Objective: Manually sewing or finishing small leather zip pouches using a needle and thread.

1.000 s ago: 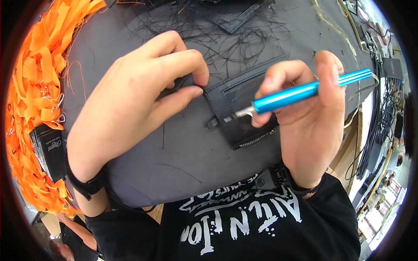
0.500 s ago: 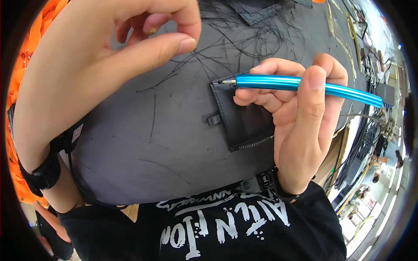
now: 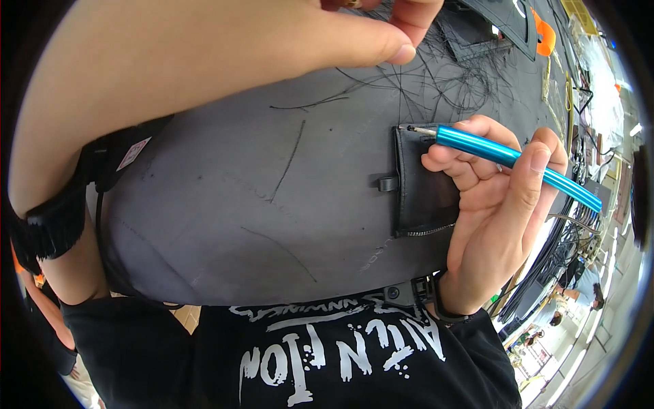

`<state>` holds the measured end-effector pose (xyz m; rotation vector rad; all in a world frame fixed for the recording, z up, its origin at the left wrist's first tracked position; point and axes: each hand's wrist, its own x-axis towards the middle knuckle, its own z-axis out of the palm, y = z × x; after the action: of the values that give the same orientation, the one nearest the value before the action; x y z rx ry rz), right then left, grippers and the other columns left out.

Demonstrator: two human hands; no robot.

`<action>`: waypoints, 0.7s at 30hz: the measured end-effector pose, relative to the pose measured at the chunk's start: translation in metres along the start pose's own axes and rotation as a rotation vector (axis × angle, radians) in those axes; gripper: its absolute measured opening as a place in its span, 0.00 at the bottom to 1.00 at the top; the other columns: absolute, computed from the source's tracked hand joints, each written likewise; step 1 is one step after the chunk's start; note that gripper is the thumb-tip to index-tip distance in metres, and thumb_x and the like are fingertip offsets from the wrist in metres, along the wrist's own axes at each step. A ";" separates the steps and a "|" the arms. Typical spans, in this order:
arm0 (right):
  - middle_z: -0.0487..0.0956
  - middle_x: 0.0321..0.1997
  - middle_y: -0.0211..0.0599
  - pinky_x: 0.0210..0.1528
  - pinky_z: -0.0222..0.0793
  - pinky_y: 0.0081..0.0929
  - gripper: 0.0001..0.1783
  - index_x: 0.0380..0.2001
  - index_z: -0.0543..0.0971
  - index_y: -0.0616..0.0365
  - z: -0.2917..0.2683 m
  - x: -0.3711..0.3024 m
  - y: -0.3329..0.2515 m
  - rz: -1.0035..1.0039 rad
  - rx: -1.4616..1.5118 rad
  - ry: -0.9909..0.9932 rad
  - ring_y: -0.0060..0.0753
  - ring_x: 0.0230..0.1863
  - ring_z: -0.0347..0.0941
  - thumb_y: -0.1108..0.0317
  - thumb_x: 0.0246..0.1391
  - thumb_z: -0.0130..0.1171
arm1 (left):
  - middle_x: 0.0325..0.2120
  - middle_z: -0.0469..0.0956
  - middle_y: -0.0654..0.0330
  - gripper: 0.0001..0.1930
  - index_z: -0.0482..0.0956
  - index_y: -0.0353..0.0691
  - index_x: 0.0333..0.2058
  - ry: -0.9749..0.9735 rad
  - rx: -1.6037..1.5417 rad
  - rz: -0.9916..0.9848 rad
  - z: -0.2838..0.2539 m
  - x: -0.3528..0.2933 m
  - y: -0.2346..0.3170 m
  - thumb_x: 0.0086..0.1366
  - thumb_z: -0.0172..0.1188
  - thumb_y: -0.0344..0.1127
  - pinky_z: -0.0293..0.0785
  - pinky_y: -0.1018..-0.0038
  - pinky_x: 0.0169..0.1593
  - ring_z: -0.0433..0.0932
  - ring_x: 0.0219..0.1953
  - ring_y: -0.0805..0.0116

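My left hand is at the top, thumb and finger closed in a pinch. A thin black thread runs taut from that pinch down to the corner of a small black leather pouch. The pouch lies flat on the grey surface and has stitched edges, a side tab, and a zip along its near edge. Above it, my right hand grips a shiny blue pen-shaped tool with a slim metal tip. That tip is at the pouch's upper left corner, by the thread. My right fingers hide the pouch's right part.
Loose black threads lie tangled beyond the pouch, near other black leather pieces. Orange-handled scissors or a similar orange item sits at the far right. Cables run along the right side, with people in the background.
My left hand has moved right and farther away, now above the pouch corner. The pouch and my right hand appear farther right in view, and the blue tool's tail tilts lower.
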<state>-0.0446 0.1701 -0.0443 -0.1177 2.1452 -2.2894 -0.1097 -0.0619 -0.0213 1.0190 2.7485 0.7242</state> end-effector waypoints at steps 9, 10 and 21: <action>0.76 0.39 0.55 0.34 0.79 0.32 0.11 0.44 0.60 0.53 0.005 -0.001 -0.002 0.048 0.048 0.102 0.44 0.29 0.79 0.57 0.72 0.37 | 0.31 0.70 0.62 0.14 0.76 0.41 0.35 0.081 -0.001 0.002 0.007 -0.013 0.014 0.48 0.67 0.29 0.65 0.71 0.38 0.69 0.35 0.64; 0.76 0.38 0.54 0.31 0.78 0.31 0.11 0.43 0.60 0.53 0.005 -0.002 -0.003 0.050 0.072 0.110 0.42 0.27 0.78 0.57 0.71 0.37 | 0.31 0.70 0.62 0.15 0.76 0.41 0.35 0.098 -0.002 0.006 0.009 -0.014 0.018 0.48 0.67 0.29 0.65 0.71 0.38 0.69 0.35 0.63; 0.72 0.24 0.45 0.14 0.59 0.23 0.13 0.38 0.63 0.52 -0.035 -0.015 -0.012 -0.100 0.235 0.169 0.29 0.12 0.59 0.56 0.70 0.34 | 0.33 0.69 0.60 0.21 0.76 0.42 0.37 0.032 -0.090 0.126 0.013 -0.010 0.063 0.41 0.71 0.29 0.68 0.67 0.41 0.72 0.38 0.57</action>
<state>-0.0314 0.2067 -0.0352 -0.0327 1.9595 -2.6786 -0.0613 -0.0214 -0.0031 1.1792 2.6696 0.8806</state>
